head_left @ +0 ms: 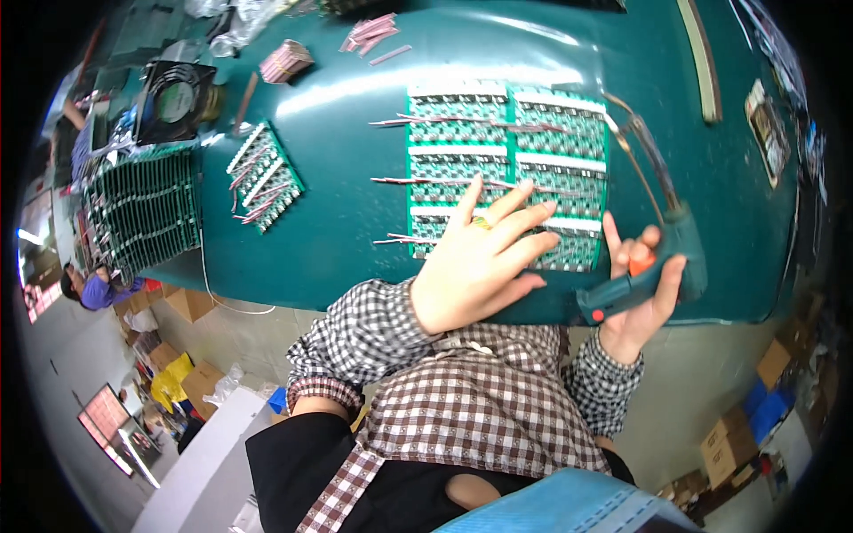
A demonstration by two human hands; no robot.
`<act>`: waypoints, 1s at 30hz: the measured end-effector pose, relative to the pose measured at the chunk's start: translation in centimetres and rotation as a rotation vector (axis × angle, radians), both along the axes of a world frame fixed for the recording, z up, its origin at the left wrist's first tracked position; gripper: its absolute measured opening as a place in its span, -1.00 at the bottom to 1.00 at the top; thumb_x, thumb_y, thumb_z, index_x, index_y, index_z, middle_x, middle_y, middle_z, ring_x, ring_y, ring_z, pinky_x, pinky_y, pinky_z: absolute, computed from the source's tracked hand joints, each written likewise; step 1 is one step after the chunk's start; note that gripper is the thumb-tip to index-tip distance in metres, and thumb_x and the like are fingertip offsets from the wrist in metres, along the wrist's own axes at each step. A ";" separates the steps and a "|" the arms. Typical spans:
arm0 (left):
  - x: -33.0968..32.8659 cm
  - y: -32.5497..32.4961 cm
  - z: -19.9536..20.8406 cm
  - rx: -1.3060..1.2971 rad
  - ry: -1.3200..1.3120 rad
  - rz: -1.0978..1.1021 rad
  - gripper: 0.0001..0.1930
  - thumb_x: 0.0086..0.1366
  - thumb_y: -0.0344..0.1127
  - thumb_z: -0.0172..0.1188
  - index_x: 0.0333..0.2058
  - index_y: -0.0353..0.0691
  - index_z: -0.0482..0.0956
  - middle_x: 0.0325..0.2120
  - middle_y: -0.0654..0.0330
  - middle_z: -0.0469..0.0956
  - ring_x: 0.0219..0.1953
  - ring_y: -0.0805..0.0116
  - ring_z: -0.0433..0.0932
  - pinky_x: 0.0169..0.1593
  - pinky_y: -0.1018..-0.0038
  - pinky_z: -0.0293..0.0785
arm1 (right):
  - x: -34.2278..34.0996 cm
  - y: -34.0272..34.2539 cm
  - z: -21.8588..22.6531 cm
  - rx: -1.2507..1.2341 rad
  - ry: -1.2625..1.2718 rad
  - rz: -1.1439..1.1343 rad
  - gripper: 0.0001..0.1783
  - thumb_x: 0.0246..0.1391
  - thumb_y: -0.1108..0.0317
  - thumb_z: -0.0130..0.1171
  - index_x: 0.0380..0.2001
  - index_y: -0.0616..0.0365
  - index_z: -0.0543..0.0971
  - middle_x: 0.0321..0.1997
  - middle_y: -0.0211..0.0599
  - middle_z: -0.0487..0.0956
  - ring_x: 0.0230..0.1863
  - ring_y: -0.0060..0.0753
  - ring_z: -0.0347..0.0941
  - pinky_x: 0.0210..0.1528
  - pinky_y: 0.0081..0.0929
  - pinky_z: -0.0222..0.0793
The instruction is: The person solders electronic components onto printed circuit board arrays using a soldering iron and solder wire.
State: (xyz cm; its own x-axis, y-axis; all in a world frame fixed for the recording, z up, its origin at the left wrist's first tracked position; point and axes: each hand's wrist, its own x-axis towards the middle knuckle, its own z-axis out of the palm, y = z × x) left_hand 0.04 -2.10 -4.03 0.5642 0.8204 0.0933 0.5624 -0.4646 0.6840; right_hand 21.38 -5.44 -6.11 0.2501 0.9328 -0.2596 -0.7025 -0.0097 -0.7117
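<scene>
A panel of green circuit boards [458,133] lies in front of me, with white connector rows across it. Thin pink wires [391,180] lie across the boards in rows and stick out past the left edge. My left hand [484,258] is spread over the lower middle of the panel, fingers apart, hiding part of it. My right hand [644,311] grips a dark green soldering gun [686,253] with an orange trigger, beside the panel's lower right. Its long metal tip points away from me, near the panel's upper right edge.
At left are a smaller circuit board with wires [267,182], a rack of upright boards [147,213] and a black fan [176,102]. A bundle of pink wires [286,61] and loose wires [369,34] lie at the back. A strip [702,62] lies at the far right.
</scene>
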 end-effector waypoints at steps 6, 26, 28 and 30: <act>-7.6 10.3 1.5 0.322 -0.095 0.563 -0.82 0.07 -0.46 0.14 -0.29 -0.26 0.49 -0.30 0.06 0.51 -0.20 0.07 0.49 -0.16 0.31 0.42 | 3.0 1.7 0.2 0.063 0.059 -0.017 -0.57 0.19 0.01 -0.05 -0.22 0.22 0.36 -0.48 -0.37 0.42 -0.40 -0.45 0.36 0.30 -0.08 -0.01; -8.4 11.8 -1.9 0.259 0.014 0.611 -0.88 0.16 -0.40 0.06 -0.47 -0.36 0.41 -0.54 -0.08 0.48 -0.46 -0.02 0.48 -0.37 0.24 0.41 | 2.3 0.2 -0.3 -0.076 0.010 -0.093 -0.58 0.20 0.05 -0.07 -0.17 0.25 0.40 -0.44 -0.39 0.44 -0.40 -0.52 0.37 0.15 -0.17 0.23; -7.5 10.1 -0.3 0.039 -0.085 0.588 -0.90 0.16 -0.42 0.11 -0.44 -0.35 0.46 -0.57 0.02 0.52 -0.52 0.19 0.51 -0.42 0.39 0.42 | 2.3 -0.1 -0.5 -0.029 0.023 -0.028 -0.57 0.20 0.04 -0.07 -0.19 0.25 0.41 -0.43 -0.40 0.44 -0.39 -0.49 0.38 0.13 -0.15 0.23; -5.3 8.2 1.1 -0.144 -0.206 0.527 -0.92 0.18 -0.45 0.13 -0.39 -0.36 0.48 -0.54 0.18 0.52 -0.51 0.44 0.49 -0.41 0.58 0.40 | 2.6 -1.0 -0.6 -0.063 0.010 -0.067 -0.57 0.19 0.02 -0.07 -0.20 0.24 0.41 -0.43 -0.40 0.45 -0.38 -0.47 0.38 0.12 -0.14 0.23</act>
State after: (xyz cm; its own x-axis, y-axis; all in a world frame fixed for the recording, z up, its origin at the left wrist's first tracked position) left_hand -5.24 6.14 -2.89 0.0580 0.9980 0.0241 0.5412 -0.0517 0.8393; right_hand 23.98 -6.42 -6.75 0.3086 0.8956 -0.3204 -0.7101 -0.0073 -0.7041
